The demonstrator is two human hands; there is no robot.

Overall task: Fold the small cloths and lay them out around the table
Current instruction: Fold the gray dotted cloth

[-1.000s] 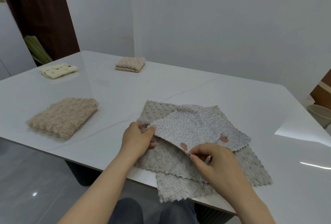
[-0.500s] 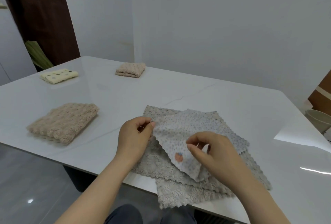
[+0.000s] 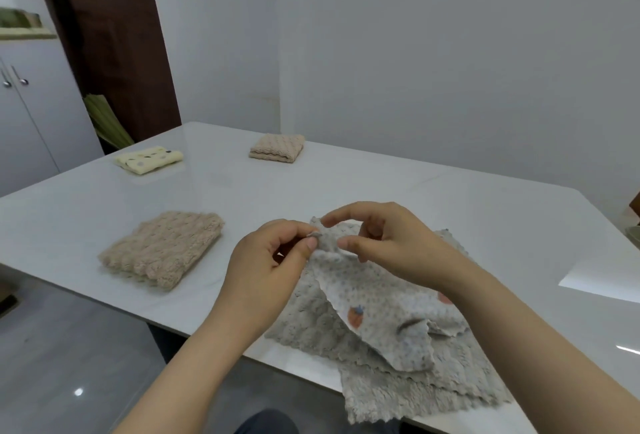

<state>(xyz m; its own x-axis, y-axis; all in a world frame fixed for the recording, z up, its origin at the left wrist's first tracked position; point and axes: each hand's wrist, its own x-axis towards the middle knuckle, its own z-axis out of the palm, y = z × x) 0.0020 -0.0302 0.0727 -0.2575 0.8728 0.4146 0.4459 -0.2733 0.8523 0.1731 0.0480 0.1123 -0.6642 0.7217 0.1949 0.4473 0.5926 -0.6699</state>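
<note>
My left hand [image 3: 273, 260] pinches one corner of a thin pale cloth [image 3: 381, 298] printed with small dots and orange fruit, holding it above the table. My right hand [image 3: 388, 243] is at the same corner, thumb and forefinger curled round the cloth's edge. The rest of this cloth hangs down and drapes over two unfolded fluffy grey cloths [image 3: 311, 319] at the near table edge; the lower one [image 3: 398, 395] overhangs the edge.
Three folded cloths lie on the white table [image 3: 450, 198]: a beige one [image 3: 162, 248] near left, a yellow dotted one [image 3: 149, 159] far left, another beige one [image 3: 277, 147] at the back. A bowl [image 3: 635, 234] shows at the right edge.
Both hands have risen and come together at one corner of the printed cloth. The cloth has lifted off the grey pile and now hangs from that corner.
</note>
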